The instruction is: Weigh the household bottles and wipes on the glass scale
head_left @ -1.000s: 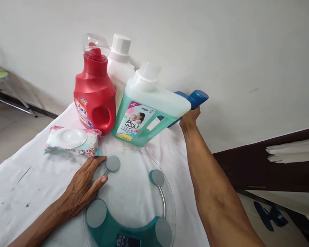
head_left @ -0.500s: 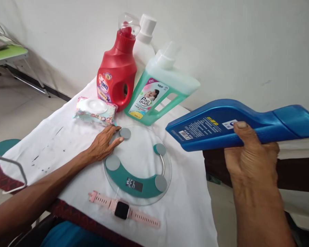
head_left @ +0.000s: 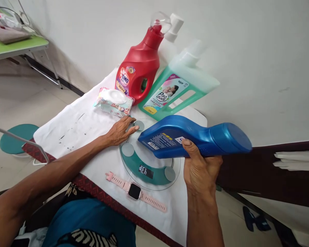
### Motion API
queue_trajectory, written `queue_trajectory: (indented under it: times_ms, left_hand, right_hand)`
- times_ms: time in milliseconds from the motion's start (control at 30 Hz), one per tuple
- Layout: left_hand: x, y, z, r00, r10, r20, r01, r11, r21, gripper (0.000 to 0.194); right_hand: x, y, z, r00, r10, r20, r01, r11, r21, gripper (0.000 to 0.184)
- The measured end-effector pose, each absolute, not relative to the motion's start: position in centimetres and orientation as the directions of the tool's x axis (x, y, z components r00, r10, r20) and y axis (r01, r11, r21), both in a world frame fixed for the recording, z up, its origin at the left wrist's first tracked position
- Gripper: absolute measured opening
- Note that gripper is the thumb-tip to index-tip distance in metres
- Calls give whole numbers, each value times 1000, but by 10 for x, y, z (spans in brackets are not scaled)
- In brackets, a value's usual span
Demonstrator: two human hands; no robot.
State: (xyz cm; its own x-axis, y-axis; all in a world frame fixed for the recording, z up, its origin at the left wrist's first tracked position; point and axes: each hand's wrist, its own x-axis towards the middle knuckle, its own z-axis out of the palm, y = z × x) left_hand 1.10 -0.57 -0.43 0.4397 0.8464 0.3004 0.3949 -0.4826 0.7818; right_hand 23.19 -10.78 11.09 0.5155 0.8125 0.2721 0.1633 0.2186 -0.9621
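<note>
My right hand (head_left: 201, 168) grips a blue plastic bottle (head_left: 195, 137) held sideways in the air, its base over the round glass scale (head_left: 149, 171). The scale is teal at its front with a lit display and lies on the white cloth (head_left: 74, 127). My left hand (head_left: 121, 130) rests flat on the cloth with its fingers stretched out, the fingertips touching the scale's far left rim. It holds nothing.
A red detergent bottle (head_left: 139, 68), a white bottle (head_left: 170, 37) and a green jug (head_left: 180, 89) stand at the back by the wall. A pack of wipes (head_left: 113, 101) lies near my left hand. A pink smartwatch (head_left: 135, 190) lies by the table's front edge.
My right hand has brought the blue bottle from the wall towards me and then left, over the scale. The left hand has stayed at the scale's rim. The camera has pulled back.
</note>
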Motion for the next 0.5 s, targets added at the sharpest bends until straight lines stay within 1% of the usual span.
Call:
queue_trajectory:
  times_ms: [67, 133, 167, 233, 300, 400, 500]
  left_hand:
    - [11, -5, -6, 445, 837, 317, 397, -502, 768, 59]
    - [11, -5, -6, 454, 830, 324, 402, -515, 757, 60]
    - [11, -4, -7, 459, 828, 323, 403, -518, 754, 61]
    - [11, -4, -7, 464, 825, 323, 404, -522, 752, 60]
    - [11, -5, -7, 466, 823, 325, 407, -526, 747, 58]
    - [11, -6, -5, 471, 824, 315, 425, -525, 738, 58]
    - [11, -6, -2, 479, 824, 303, 430, -521, 737, 60]
  right_hand:
    - [236, -112, 109, 480, 827, 291, 166, 241, -956, 56]
    - [249, -117, 103, 448, 839, 307, 116, 286, -951, 49]
    - [258, -120, 98, 457, 835, 307, 86, 302, -949, 46]
    - [280, -124, 81, 540, 793, 281, 56, 300, -952, 48]
    - [302, -128, 57, 632, 747, 206, 45, 230, -972, 53]
    - [322, -131, 18, 691, 718, 85, 21, 98, -995, 66]
    - [326, -134, -7, 725, 684, 84, 56, 64, -996, 68]
